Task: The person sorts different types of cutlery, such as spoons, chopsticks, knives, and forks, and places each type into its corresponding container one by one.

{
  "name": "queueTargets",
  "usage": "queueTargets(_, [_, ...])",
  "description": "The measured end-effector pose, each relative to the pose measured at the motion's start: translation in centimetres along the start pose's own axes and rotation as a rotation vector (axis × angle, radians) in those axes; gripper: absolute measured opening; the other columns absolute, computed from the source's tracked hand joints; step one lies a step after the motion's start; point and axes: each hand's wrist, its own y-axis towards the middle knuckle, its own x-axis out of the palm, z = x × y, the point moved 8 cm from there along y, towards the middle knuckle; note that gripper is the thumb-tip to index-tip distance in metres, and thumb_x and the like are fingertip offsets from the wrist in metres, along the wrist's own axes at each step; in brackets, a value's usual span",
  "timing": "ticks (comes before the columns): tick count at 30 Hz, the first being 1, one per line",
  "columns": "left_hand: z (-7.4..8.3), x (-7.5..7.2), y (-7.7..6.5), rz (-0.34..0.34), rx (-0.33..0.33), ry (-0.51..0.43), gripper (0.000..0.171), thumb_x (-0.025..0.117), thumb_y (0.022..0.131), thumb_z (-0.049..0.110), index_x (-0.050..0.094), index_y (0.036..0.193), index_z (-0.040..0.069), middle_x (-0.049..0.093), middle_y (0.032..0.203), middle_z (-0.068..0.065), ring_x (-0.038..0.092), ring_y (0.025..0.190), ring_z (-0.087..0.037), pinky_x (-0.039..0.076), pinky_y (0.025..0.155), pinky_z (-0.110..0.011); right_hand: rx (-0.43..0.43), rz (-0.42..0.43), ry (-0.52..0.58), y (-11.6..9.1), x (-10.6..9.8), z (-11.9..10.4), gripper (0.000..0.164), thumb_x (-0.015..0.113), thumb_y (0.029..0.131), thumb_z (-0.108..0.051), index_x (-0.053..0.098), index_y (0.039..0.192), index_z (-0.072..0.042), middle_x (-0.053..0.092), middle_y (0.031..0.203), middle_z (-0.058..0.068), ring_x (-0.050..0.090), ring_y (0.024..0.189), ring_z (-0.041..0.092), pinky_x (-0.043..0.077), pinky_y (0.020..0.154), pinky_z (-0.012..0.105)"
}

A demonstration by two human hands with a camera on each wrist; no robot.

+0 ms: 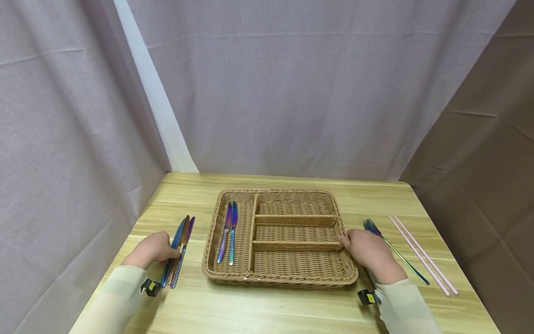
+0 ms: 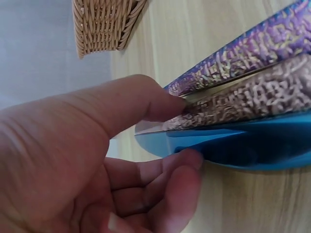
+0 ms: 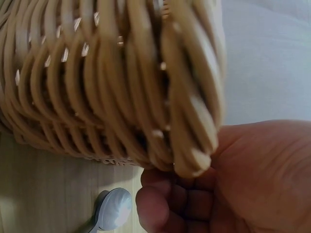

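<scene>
At the left, my left hand (image 1: 156,248) pinches at a bunch of table knives lying side by side. Its thumb touches the bronze knife (image 2: 233,99) and a fingertip meets the blue knife (image 2: 257,145). Alongside them lies the purple knife (image 2: 243,53), whose handle is textured. My right hand (image 1: 371,253) holds the right rim of the wicker basket (image 1: 283,280), thumb over the edge and fingers curled below the outside. Two more knives, a purple one (image 1: 224,236) and a teal-handled one (image 1: 232,236), lie in the basket's long left compartment.
Right of the basket lie a fork (image 1: 400,253) and a pair of pink chopsticks (image 1: 423,255). A spoon (image 3: 115,208) is on the table beneath the right hand. Dividers (image 1: 296,217) split the basket's right side into three compartments. Grey curtains (image 1: 292,102) surround the table.
</scene>
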Motion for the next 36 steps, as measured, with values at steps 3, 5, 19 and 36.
queueTargets(3, [-0.20, 0.02, -0.02, 0.015, -0.021, -0.019, 0.037, 0.084, 0.087, 0.029, 0.057, 0.070, 0.011, 0.053, 0.057, 0.001, 0.047, 0.053, -0.013, 0.037, 0.053, -0.028, 0.004, 0.002, -0.004, 0.06, 0.08, 0.08, 0.036, 0.055, 0.115, -0.036, 0.074, 0.104, -0.008, 0.076, 0.101, 0.016, 0.073, 0.084, 0.034, 0.057, 0.067, 0.056])
queueTargets(5, [-0.30, 0.05, -0.11, 0.019, -0.031, -0.027, 0.036, 0.085, 0.087, 0.031, 0.058, 0.075, 0.009, 0.057, 0.062, -0.002, 0.051, 0.055, -0.015, 0.039, 0.054, -0.030, 0.005, -0.001, -0.006, 0.08, 0.15, 0.07, 0.036, 0.055, 0.115, -0.036, 0.074, 0.105, -0.007, 0.076, 0.101, 0.016, 0.073, 0.084, 0.034, 0.057, 0.068, 0.056])
queueTargets(19, [-0.98, 0.28, 0.18, 0.014, -0.054, -0.068, 0.035, 0.085, 0.088, 0.032, 0.062, 0.079, 0.007, 0.063, 0.070, -0.006, 0.056, 0.062, -0.018, 0.045, 0.058, -0.031, 0.003, 0.003, -0.005, -0.05, 0.25, 0.07, 0.036, 0.055, 0.115, -0.036, 0.075, 0.105, -0.007, 0.076, 0.101, 0.017, 0.073, 0.084, 0.037, 0.057, 0.067, 0.058])
queueTargets(36, [-0.44, 0.50, 0.45, 0.007, 0.074, -0.096, 0.041, 0.078, 0.089, 0.021, 0.052, 0.058, 0.019, 0.044, 0.053, 0.008, 0.040, 0.049, -0.009, 0.033, 0.049, -0.023, 0.013, 0.008, -0.005, -0.11, 0.15, 0.11, 0.039, 0.054, 0.115, -0.038, 0.075, 0.110, -0.005, 0.077, 0.104, 0.019, 0.074, 0.087, 0.039, 0.057, 0.068, 0.060])
